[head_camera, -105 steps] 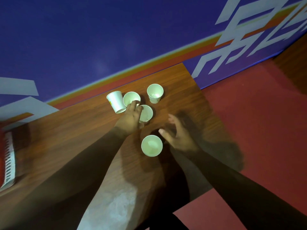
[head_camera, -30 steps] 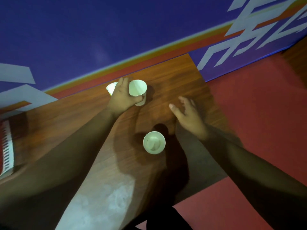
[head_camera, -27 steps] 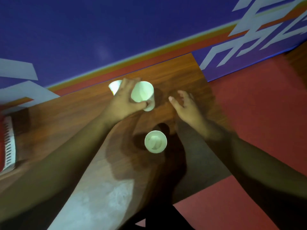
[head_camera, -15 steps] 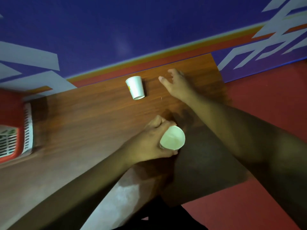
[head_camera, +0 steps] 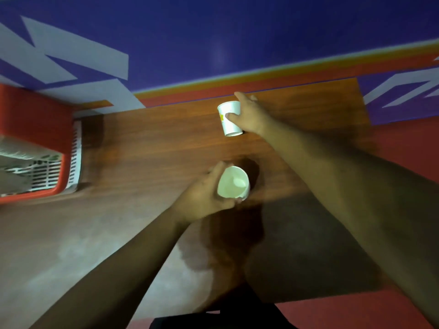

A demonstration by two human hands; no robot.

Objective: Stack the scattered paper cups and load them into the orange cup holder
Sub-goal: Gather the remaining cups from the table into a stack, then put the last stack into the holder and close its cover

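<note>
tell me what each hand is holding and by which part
Left hand grips the nested paper cups round the side wall just below the rim. Right hand holds the lone paper cup by its side wall.

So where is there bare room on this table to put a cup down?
The widest bare stretch of table lies between the orange basket and the two hands. The far right corner beyond the right hand is bare too. The middle is crowded: right hand gripping a cup, left hand holding stacked cups.
</note>
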